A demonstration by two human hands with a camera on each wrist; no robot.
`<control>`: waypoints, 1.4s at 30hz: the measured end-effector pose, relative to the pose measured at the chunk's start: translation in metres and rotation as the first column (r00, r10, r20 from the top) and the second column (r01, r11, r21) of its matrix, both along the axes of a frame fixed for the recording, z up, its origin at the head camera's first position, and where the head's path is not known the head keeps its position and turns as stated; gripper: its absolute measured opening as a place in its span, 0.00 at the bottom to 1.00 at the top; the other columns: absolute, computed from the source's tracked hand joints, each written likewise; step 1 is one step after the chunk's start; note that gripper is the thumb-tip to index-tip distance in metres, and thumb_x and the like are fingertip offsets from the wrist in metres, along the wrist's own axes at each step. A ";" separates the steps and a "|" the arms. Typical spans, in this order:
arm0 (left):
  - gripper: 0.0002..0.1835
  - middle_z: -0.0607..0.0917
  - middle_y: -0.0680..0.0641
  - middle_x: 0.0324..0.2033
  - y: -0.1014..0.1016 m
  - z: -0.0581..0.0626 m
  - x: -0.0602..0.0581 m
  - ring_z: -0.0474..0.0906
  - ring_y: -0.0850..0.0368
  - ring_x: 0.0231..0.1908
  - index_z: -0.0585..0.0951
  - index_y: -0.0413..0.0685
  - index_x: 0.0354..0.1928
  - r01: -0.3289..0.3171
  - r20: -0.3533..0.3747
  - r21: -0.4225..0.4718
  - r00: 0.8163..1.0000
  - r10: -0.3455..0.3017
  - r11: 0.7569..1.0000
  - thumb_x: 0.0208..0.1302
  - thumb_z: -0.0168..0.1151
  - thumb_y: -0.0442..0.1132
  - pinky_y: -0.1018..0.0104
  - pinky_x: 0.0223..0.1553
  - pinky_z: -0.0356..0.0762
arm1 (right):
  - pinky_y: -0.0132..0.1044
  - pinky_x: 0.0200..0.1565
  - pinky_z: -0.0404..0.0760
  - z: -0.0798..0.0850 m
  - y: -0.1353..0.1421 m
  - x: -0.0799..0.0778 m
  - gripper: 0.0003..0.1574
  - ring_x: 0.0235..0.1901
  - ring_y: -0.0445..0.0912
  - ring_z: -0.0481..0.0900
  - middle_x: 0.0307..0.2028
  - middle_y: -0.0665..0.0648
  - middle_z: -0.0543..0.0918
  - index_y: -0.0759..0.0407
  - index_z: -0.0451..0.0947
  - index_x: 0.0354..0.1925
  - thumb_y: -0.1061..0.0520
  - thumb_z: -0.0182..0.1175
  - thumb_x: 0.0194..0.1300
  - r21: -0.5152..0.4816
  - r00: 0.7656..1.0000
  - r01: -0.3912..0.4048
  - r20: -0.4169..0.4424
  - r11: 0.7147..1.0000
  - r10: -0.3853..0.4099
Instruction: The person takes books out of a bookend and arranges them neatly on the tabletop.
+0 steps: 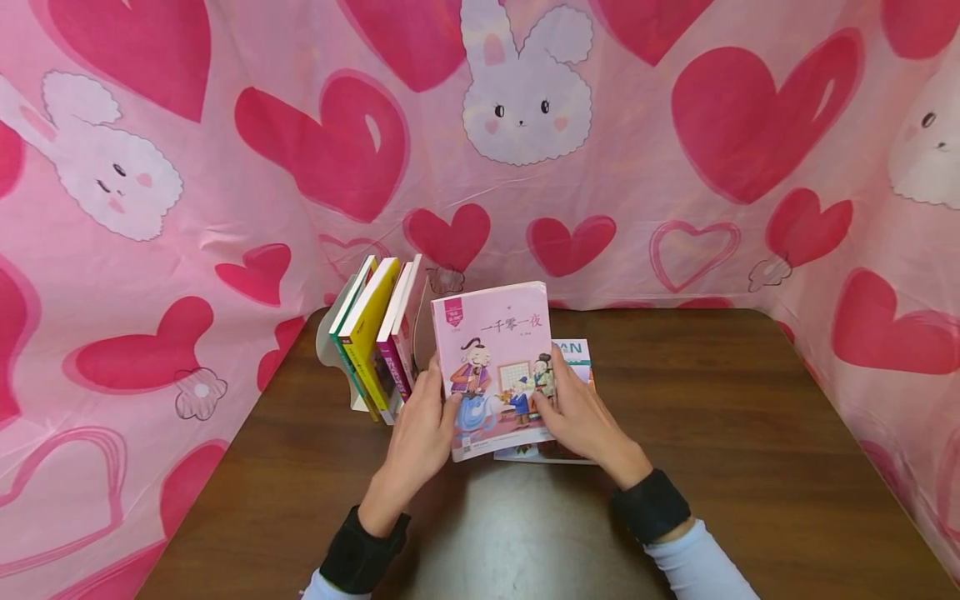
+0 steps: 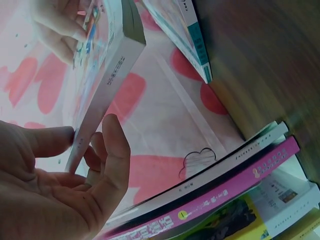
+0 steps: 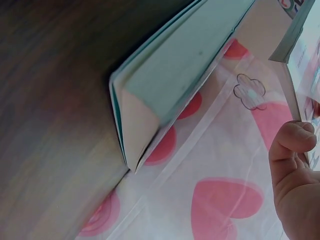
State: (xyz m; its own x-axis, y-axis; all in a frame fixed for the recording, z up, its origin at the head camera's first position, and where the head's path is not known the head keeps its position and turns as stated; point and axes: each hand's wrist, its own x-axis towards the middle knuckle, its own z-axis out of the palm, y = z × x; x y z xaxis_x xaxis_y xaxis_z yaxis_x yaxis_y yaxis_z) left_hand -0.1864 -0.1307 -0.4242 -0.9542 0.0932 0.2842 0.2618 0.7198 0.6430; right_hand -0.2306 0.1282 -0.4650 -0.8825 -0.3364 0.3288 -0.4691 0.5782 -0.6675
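A pink paperback book (image 1: pixel 498 350) with cartoon figures on its cover is held up, slightly tilted, between both hands over the table. My left hand (image 1: pixel 422 425) grips its left edge, thumb on the cover; in the left wrist view the thumb and fingers pinch the pale spine (image 2: pixel 107 82). The right hand (image 1: pixel 588 417) holds the opposite edge, its thumb also on the front. Behind and below the pink book lies another book (image 1: pixel 576 354) with a white and teal top, mostly hidden. In the right wrist view this lower book (image 3: pixel 185 70) shows its page edges.
Several upright books (image 1: pixel 367 325), with green, yellow and purple spines, stand in a pale bookend (image 1: pixel 327 346) at the left of the dark wooden table (image 1: pixel 712 400). A pink cloth (image 1: pixel 630 183) with hearts and rabbits hangs behind and at both sides.
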 end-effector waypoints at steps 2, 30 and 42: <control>0.42 0.77 0.39 0.58 0.001 0.000 -0.002 0.77 0.46 0.48 0.52 0.44 0.84 -0.001 -0.011 -0.003 1.000 0.000 1.000 0.77 0.63 0.41 0.49 0.50 0.82 | 0.59 0.63 0.77 0.000 0.001 0.000 0.58 0.56 0.56 0.76 0.78 0.66 0.62 0.61 0.39 0.84 0.54 0.65 0.74 0.003 1.000 0.002 0.013 1.000 -0.002; 0.34 0.81 0.43 0.46 0.017 -0.012 -0.019 0.76 0.50 0.36 0.63 0.42 0.74 -0.081 -0.082 0.120 0.993 0.091 0.989 0.71 0.69 0.33 0.58 0.34 0.77 | 0.62 0.71 0.63 0.005 0.010 -0.001 0.60 0.72 0.60 0.66 0.82 0.66 0.52 0.65 0.37 0.84 0.54 0.66 0.74 0.058 0.999 0.000 0.048 0.998 -0.002; 0.41 0.77 0.36 0.63 0.021 -0.014 -0.023 0.78 0.43 0.53 0.61 0.38 0.78 -0.032 -0.018 0.073 0.999 0.033 0.997 0.68 0.70 0.34 0.44 0.59 0.79 | 0.65 0.70 0.61 0.007 0.015 0.001 0.59 0.74 0.63 0.62 0.80 0.69 0.54 0.66 0.38 0.84 0.52 0.64 0.74 0.059 0.990 0.040 0.136 0.997 -0.048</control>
